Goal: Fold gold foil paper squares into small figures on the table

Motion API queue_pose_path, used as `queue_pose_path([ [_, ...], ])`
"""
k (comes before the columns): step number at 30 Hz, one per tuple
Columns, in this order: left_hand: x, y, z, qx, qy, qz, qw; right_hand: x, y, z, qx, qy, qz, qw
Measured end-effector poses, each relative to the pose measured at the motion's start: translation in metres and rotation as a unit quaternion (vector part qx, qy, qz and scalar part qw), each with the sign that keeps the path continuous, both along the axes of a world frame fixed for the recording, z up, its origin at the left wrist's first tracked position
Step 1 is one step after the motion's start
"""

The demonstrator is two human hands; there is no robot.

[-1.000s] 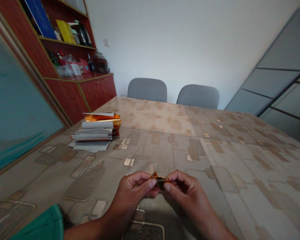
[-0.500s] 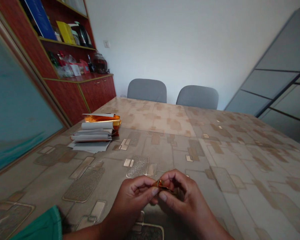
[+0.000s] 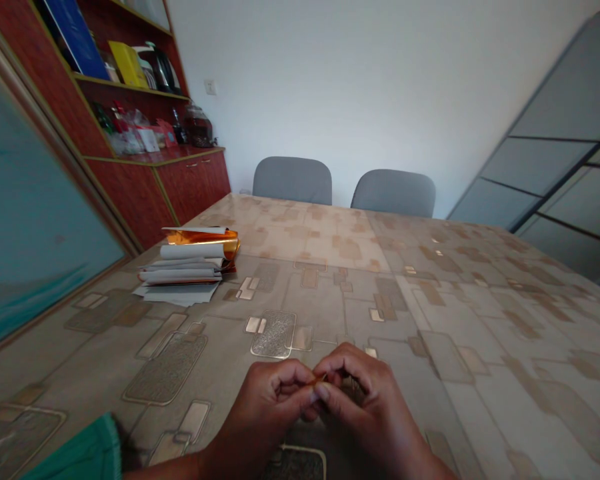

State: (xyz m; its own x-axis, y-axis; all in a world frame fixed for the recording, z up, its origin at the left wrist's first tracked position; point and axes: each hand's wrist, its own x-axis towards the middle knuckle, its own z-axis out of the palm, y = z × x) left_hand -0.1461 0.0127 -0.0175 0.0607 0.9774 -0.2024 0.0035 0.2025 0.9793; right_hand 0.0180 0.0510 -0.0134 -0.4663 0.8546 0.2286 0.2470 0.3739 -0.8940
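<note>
Head view: left hand (image 3: pixel 263 410) and right hand (image 3: pixel 370 407) pinch a small gold foil bit (image 3: pixel 322 378) tightly together; holding it close stops it slipping.

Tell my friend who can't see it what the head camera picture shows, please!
The left hand and right hand pinch a small gold foil piece over a patterned table. Farther away on the left sits a stack of papers and foil. Gray chairs stand beyond the table.
</note>
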Motion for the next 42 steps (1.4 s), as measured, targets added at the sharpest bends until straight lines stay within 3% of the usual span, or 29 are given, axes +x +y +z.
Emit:
queue_pose_path([
  [5, -0.001, -0.001, -0.001, 0.0, -0.007, -0.008, 1.0, 0.003, -0.003, 0.005, 0.081, -0.006, 0.032, 0.996],
  [12, -0.004, 0.003, -0.003, -0.005, -0.073, 0.005, 0.997, 0.001, -0.001, 0.003, -0.034, 0.008, -0.005, 0.999],
  [20, 0.0, 0.0, -0.004, -0.024, -0.062, -0.015, 0.998, 0.002, -0.002, 0.001, -0.048, -0.018, 0.005, 0.999],
  [25, -0.005, 0.007, -0.001, -0.018, -0.105, 0.071, 0.992, 0.009, 0.003, 0.006, -0.09, 0.016, 0.023, 0.996],
  [29, -0.009, 0.012, -0.001, -0.027, -0.115, 0.118, 0.986, 0.006, 0.005, -0.001, -0.114, 0.006, 0.024, 0.993],
  [36, -0.009, 0.012, -0.007, -0.026, -0.123, 0.094, 0.988, 0.002, 0.002, -0.006, -0.079, 0.001, -0.001, 0.997],
  [42, -0.008, 0.012, -0.008, -0.013, -0.111, 0.08, 0.991, 0.005, 0.003, -0.005, -0.125, 0.005, 0.018, 0.992],
])
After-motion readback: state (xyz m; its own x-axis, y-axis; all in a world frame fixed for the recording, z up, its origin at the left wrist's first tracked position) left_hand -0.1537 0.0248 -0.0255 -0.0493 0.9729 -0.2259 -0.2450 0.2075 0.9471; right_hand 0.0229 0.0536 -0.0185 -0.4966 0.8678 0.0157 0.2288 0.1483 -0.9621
